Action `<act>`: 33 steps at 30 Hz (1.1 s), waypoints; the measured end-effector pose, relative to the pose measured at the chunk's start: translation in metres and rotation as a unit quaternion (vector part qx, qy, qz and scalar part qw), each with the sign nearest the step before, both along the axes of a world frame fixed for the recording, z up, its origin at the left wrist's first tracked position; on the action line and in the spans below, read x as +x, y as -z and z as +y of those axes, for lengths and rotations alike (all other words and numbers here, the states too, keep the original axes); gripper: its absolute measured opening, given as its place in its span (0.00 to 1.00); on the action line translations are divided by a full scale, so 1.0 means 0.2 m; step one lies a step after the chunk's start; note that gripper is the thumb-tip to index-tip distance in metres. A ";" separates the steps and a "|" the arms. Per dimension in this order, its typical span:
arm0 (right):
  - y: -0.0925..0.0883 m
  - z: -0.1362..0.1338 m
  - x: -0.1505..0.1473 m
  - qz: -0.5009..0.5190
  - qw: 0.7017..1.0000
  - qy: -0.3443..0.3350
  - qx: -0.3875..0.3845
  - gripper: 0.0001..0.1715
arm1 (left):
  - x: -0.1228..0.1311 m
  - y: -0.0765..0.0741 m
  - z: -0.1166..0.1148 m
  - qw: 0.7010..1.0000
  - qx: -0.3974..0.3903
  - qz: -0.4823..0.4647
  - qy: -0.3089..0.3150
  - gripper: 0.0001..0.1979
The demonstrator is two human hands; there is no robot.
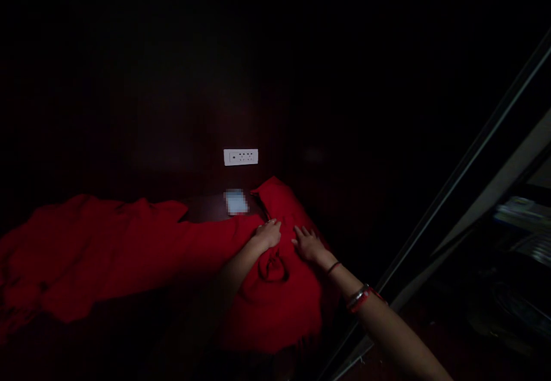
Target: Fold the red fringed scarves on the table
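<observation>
A red cloth [275, 312] is spread over a low, dark surface, with creases and a loop-like fold near its middle. My left hand [267, 234] rests on its upper part, fingers extended and partly in shadow. Just to the right, my right hand [310, 245] lies on the same cloth with its fingers spread. Neither hand visibly grasps anything. On the right wrist are a thin dark band and red and silvery bangles [360, 298]. The far corner of the cloth rises beyond both hands.
More red cloth [107, 243] lies rumpled to the left. A small pale, pixelated item [236, 202] sits behind the cloth, below a white socket panel [241, 157]. At right runs a slanted dark frame edge [456, 168], with dim clutter [519, 214] beyond. Much is dark.
</observation>
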State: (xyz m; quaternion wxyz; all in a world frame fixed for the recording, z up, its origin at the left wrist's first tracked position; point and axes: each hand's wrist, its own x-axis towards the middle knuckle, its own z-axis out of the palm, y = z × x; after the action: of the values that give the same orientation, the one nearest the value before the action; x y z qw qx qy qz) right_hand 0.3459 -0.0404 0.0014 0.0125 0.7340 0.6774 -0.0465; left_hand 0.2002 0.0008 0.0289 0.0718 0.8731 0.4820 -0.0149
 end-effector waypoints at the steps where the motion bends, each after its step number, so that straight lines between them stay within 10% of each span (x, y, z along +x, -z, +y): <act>1: 0.04 -0.03 -0.01 0.004 1.000 0.000 0.012 0.33 | 0.01 0.02 0.02 1.000 -0.004 -0.005 0.003 0.23; 5: 0.10 -0.07 0.03 0.002 1.000 -0.014 0.002 0.33 | 0.00 0.08 0.14 0.999 -0.038 0.001 0.002 0.24; 14: -0.11 0.20 0.04 0.026 0.999 -0.029 -0.008 0.28 | -0.04 0.11 0.16 0.998 0.031 -0.045 0.015 0.21; 22: 0.07 0.30 0.08 0.006 0.998 -0.024 0.059 0.38 | -0.01 0.18 0.15 0.996 -0.085 -0.029 -0.001 0.33; 33: 0.12 -0.03 0.01 0.006 0.998 -0.016 0.055 0.41 | -0.22 0.14 0.02 0.989 -0.059 -0.049 0.130 0.33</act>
State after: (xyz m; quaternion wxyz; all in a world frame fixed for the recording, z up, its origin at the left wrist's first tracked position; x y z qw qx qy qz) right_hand 0.3470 -0.0458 -0.0234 -0.0311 0.7223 0.6908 -0.0128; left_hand 0.1570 0.0046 0.0003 0.1442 0.9223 0.3585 -0.0099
